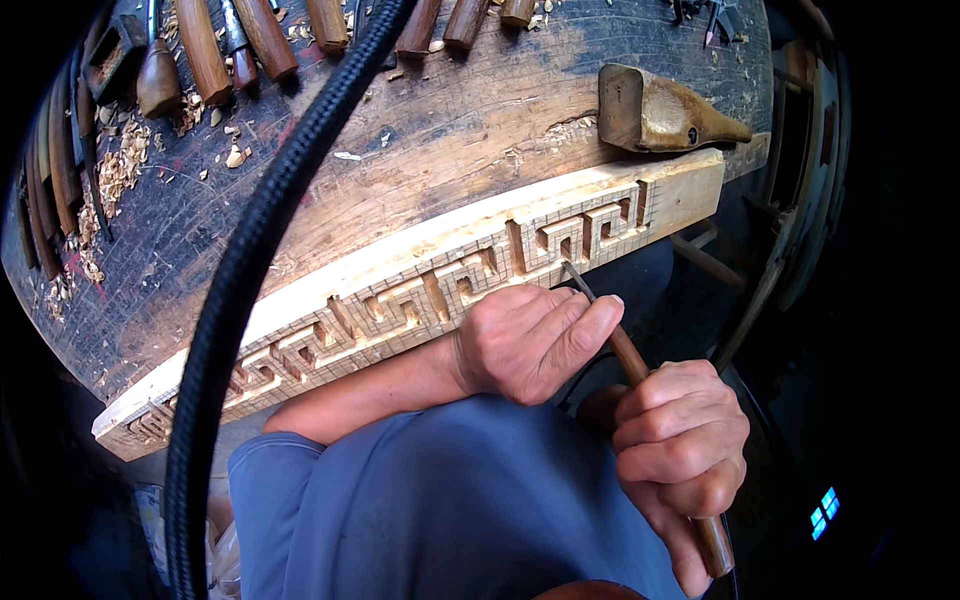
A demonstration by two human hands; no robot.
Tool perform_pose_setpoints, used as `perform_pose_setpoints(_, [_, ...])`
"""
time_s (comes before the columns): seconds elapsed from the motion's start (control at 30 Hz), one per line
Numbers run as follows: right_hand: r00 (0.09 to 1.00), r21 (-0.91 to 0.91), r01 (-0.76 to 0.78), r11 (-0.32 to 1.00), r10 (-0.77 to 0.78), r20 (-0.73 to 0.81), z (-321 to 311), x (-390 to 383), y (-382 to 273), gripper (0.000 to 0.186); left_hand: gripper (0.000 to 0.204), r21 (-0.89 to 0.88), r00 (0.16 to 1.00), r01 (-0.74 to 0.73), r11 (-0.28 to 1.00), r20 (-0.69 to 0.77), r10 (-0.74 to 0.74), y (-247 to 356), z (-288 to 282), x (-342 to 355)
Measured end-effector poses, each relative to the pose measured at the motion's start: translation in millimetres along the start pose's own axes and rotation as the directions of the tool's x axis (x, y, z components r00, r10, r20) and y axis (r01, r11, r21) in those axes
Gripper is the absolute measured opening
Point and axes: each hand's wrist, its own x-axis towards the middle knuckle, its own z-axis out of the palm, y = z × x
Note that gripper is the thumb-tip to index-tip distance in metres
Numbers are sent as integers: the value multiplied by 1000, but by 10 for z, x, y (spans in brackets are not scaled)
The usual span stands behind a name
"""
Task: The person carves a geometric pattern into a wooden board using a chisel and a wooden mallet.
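A long pale wooden beam lies slantwise along the near edge of the workbench, its front face cut with a stepped key pattern over a pencilled grid. My right hand is wrapped round the brown wooden handle of a chisel. Close to the blade, my left hand is closed on the front of the same chisel, its forearm running along the beam's lower edge. The steel tip meets the carved face right of the beam's middle. My left fingertips are partly hidden behind the hand.
A wooden mallet rests on the workbench behind the beam's right end. Several wooden-handled carving tools line the far and left sides among wood shavings. A thick black braided cable crosses the view at left.
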Motion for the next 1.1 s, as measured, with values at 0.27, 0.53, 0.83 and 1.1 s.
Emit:
perform_pose_setpoints(0.27, [997, -56, -78, 995, 77, -14, 107, 141, 36, 50, 37, -21, 999, 29, 999, -36, -30, -18, -3, -25])
perform_pose_setpoints(0.53, [997, 134, 66, 989, -70, 30, -122, 44, 272, 73, 45, 55, 994, 41, 998, 101, -46, 21, -52, -15])
perform_pose_setpoints(0.83, [973, 167, 168, 972, -190, 131, -185, -137, -42, 76, 40, -8, 991, -118, 993, 57, 119, 73, -76, -46])
perform_pose_setpoints(1.1, [978, 145, 209, 967, -205, -41, -188, -472, -121, 77, 36, 105, 970, -162, 981, 199, 139, 217, -101, -28])
